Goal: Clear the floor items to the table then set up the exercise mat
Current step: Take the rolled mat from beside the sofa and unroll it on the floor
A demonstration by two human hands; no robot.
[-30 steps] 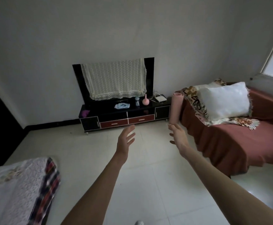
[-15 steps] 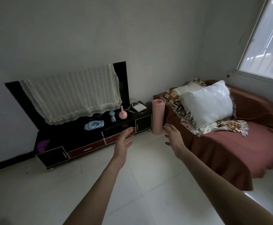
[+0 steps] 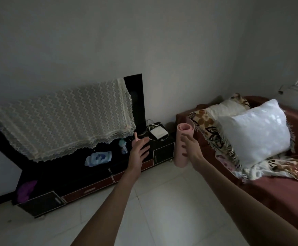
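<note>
Pink foam, rolled into a tube: the exercise mat (image 3: 182, 139) stands upright on the floor (image 3: 153, 201) at about 1 o'clock from your position, between the end of the low black counter (image 3: 162, 151) and the rust-covered sofa (image 3: 277, 196). Your right hand (image 3: 191, 148) is at the roll's mid-height, fingers (image 3: 183, 145) curled onto its side; whether the grasp is fully closed around the tube cannot be told from this angle. Your left hand (image 3: 139, 150) is released, fingers spread and straight, held in the air at 11 o'clock of the mat and apart from it, in front of the counter. On the counter lie a blue-and-white packet (image 3: 98, 158), a small bottle (image 3: 123, 145), a white box (image 3: 158, 132) with cables, and a purple object (image 3: 26, 190) at the far 9 o'clock end. A lace cloth (image 3: 64, 121) drapes over the dark screen (image 3: 134, 102). A white pillow (image 3: 254, 130) rests on a patterned throw (image 3: 215, 132) on the sofa at 3 o'clock.
</note>
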